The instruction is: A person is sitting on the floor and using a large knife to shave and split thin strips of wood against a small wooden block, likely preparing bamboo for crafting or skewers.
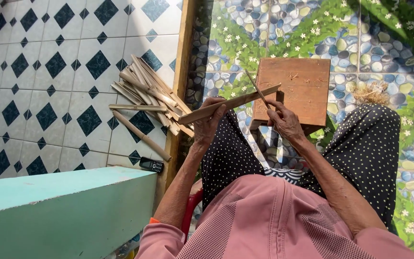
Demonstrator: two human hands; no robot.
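- Bamboo is what I have in hand: my left hand (207,125) is closed around a long flat bamboo slat (228,104), held slanting across my left knee, its far end rising toward the wooden block.
- My right hand (286,122) pinches a thin blade-like stick (257,89), which crosses the slat near its upper end and touches it.
- Just beyond both hands a square brown wooden block (299,86) stands on the pebble-patterned floor (245,29) between my knees.
- To my left, past a wooden strip, a pile of bamboo strips (144,93) lies on the diamond-tiled floor (49,72).
- A small black phone (151,165) lies near that pile, beside a turquoise ledge (58,206).
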